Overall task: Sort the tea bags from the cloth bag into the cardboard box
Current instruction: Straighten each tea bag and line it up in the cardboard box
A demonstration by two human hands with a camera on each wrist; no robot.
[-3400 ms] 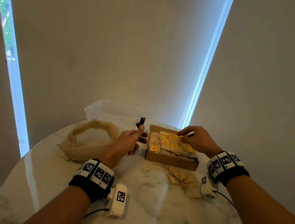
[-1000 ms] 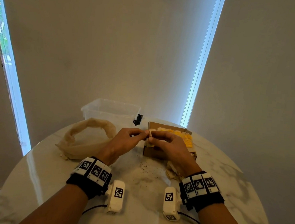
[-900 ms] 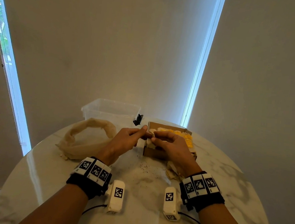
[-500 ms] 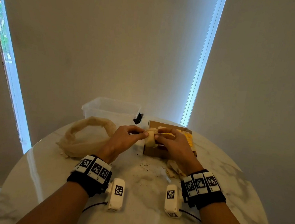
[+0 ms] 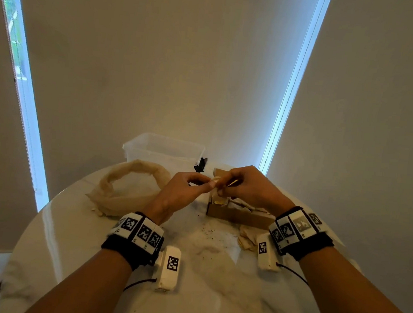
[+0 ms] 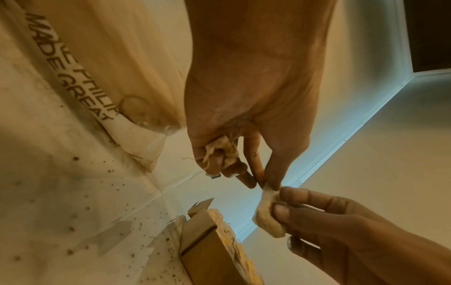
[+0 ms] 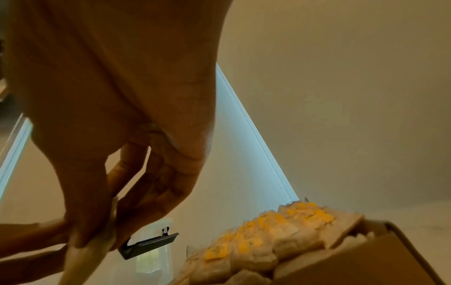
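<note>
Both hands meet above the left end of the cardboard box (image 5: 235,214). My left hand (image 5: 209,184) and right hand (image 5: 221,184) pinch one pale tea bag (image 5: 215,181) between them. In the left wrist view, the left thumb and forefinger hold the top corner of this tea bag (image 6: 267,212), and the right hand (image 6: 280,200) grips its side. The left hand's curled lower fingers also hold a crumpled tea bag wad (image 6: 220,152). The box (image 7: 354,266) is packed with tea bags with yellow tags (image 7: 268,241). The cloth bag (image 5: 129,187) lies slumped to the left.
A clear plastic tub (image 5: 164,150) stands behind the cloth bag, with a black clip (image 5: 200,165) beside it. Several loose tea bags (image 5: 246,238) lie on the marble table (image 5: 202,292) in front of the box. Dark tea crumbs dot the table near the box.
Both hands have moved slightly up and to the right with the tea bag, now over the box's left end. Earlier, the right hand was in the box and the left held nothing visible.
</note>
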